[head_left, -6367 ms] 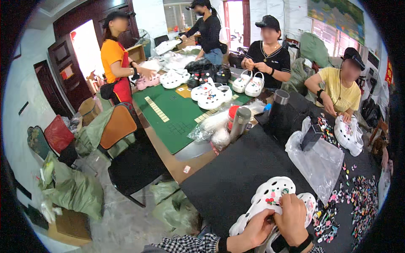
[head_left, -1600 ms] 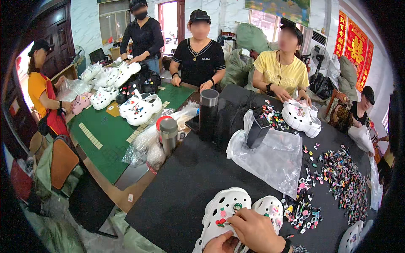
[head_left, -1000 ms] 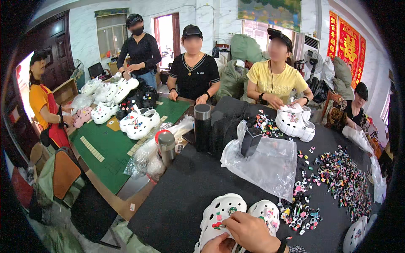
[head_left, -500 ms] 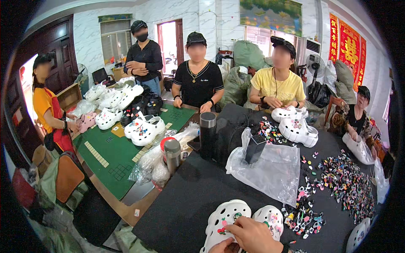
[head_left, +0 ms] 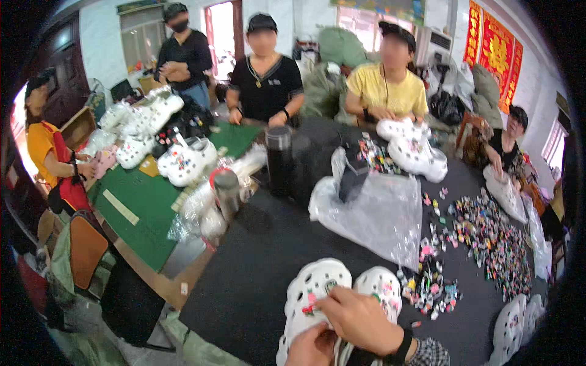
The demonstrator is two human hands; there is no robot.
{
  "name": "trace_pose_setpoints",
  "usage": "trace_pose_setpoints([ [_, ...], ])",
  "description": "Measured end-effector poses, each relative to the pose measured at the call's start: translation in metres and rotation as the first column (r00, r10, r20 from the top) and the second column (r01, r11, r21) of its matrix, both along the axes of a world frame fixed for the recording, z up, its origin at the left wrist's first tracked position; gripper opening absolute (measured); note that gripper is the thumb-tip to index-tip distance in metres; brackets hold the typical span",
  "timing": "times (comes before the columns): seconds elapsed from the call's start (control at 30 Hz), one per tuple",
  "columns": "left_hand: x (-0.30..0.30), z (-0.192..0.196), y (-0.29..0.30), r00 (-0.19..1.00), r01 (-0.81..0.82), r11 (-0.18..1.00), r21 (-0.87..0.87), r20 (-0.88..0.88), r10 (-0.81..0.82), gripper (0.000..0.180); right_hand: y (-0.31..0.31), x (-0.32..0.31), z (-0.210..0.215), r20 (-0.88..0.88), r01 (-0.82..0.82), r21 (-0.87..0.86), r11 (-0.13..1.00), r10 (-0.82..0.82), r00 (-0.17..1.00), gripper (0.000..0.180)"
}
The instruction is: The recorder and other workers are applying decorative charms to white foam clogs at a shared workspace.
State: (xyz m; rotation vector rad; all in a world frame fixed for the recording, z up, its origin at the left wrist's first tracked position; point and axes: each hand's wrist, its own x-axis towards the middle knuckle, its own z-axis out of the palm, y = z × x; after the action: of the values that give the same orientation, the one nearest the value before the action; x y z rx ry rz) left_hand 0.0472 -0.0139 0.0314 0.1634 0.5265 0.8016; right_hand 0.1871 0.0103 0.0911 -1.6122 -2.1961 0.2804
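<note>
A white clog (head_left: 298,282) with small colourful charms on its upper stands near the bottom edge, its toe pointing away from me. My left hand (head_left: 312,346) grips its back part, the fingers partly hidden. Over the same clog, my right hand (head_left: 361,318) is closed, its fingertips pinched at a red and pink shoe charm (head_left: 309,310). The fingertips partly cover whatever they hold. Close on the right is the second white clog (head_left: 377,282), also decorated with charms and partly hidden behind my right hand.
Loose charms (head_left: 488,241) lie in heaps on the black tablecloth (head_left: 244,287) to the right. A clear plastic bag (head_left: 381,213) and a dark flask (head_left: 279,160) stand farther off. More white clogs (head_left: 510,326) sit at the lower right. Several people work around the tables.
The whole view has shifted, so the room's things sit higher and farther left. My right hand stays at the charms on the left clog; more of its wrist and sleeve shows.
</note>
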Motion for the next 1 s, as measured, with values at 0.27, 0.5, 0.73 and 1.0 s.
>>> trace_pose_setpoints([
  [0.27,0.0,-0.011,-0.001,0.98,-0.064,0.982,0.176,-0.177,0.095,0.011,-0.016,0.012,0.007,-0.144,0.087,-0.002,0.996,-0.086,0.986,0.019],
  [0.5,-0.001,-0.019,0.006,0.998,-0.048,0.968,-0.244,-0.048,0.037,0.017,-0.049,0.023,0.03,-0.217,0.187,0.051,0.981,-0.172,0.961,0.015],
  [0.73,0.007,-0.009,0.013,1.0,-0.026,0.973,-0.23,-0.011,0.024,0.023,-0.087,0.068,0.036,-0.24,0.427,0.068,0.902,-0.4,0.884,0.016],
  [1.0,-0.012,-0.004,0.006,0.967,0.12,0.992,-0.035,0.231,-0.109,0.007,-0.13,0.135,-0.003,-0.252,0.706,0.007,0.708,-0.682,0.686,0.018],
])
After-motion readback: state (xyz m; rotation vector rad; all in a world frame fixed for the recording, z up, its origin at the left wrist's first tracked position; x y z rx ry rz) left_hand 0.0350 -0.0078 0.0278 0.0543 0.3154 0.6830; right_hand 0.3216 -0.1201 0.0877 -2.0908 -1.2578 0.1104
